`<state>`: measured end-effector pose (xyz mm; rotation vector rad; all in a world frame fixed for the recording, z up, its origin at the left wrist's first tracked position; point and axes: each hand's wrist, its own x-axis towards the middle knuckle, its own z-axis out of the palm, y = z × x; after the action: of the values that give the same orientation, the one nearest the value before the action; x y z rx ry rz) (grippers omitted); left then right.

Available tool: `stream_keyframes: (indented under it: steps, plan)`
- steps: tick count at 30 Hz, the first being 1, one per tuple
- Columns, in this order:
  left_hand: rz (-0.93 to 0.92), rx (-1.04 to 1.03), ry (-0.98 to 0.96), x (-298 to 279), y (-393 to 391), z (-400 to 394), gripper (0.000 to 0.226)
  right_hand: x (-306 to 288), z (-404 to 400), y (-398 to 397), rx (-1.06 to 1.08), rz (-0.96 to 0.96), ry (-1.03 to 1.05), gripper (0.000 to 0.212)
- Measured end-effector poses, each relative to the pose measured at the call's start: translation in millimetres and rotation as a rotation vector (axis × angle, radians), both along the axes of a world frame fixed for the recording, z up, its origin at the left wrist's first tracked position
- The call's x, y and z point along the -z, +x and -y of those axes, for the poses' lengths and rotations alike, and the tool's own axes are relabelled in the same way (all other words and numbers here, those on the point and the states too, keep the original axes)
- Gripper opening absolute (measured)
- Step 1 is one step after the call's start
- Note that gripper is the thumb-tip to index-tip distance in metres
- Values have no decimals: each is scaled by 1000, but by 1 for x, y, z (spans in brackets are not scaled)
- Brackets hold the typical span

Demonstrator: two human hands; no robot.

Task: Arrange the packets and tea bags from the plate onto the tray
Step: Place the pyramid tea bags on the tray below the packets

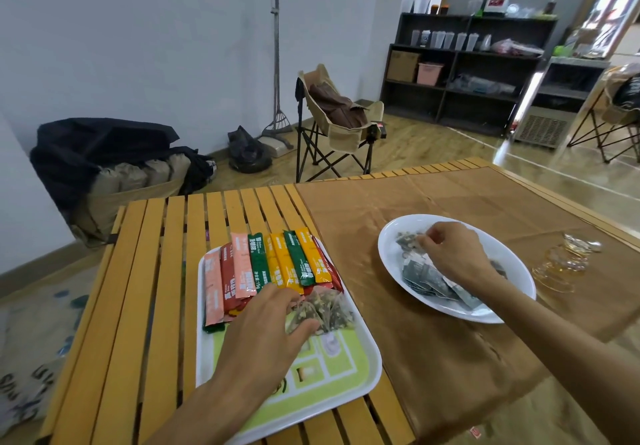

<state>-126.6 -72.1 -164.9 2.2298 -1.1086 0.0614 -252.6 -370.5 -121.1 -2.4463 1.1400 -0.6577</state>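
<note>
A white tray (360, 372) with a green printed centre lies on the slatted wooden table. Several stick packets (270, 268) in pink, red, green and orange lie side by side across its far half. A few mesh tea bags (327, 309) rest just in front of them. My left hand (266, 334) lies flat on the tray, fingers spread and touching the tea bags and the packets' near ends. To the right, a white oval plate (391, 254) holds several tea bags (429, 282). My right hand (453, 257) is over the plate, fingertips pinched on a tea bag (408, 240) at its far side.
A brown cloth (450, 358) covers the table's right half under the plate. Clear glass cups (564, 261) stand to the right of the plate. Beyond the table are a folding chair (339, 122), dark shelves and bags on the floor.
</note>
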Motion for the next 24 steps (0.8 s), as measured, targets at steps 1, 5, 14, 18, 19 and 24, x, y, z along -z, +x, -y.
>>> stream_keyframes:
  steps: [1,5,14,18,19,24]
  plan:
    - [2,2,-14,-2,0,-1,36,-8,-9,0,-40,26,-1,24]
    - [-2,47,-81,-14,-2,-7,40,-39,-56,-4,-265,56,66,31]
    - [-1,124,-7,-20,-7,-37,17,-36,-150,-2,-718,-127,231,34]
    - [-7,110,163,-17,-4,-44,16,-12,-160,-3,-735,-254,255,42]
    - [-12,120,204,-16,-3,-44,16,-10,-160,-3,-726,-255,255,41]
    - [-104,246,372,-14,-2,-47,24,-4,-159,-2,-706,-297,272,25]
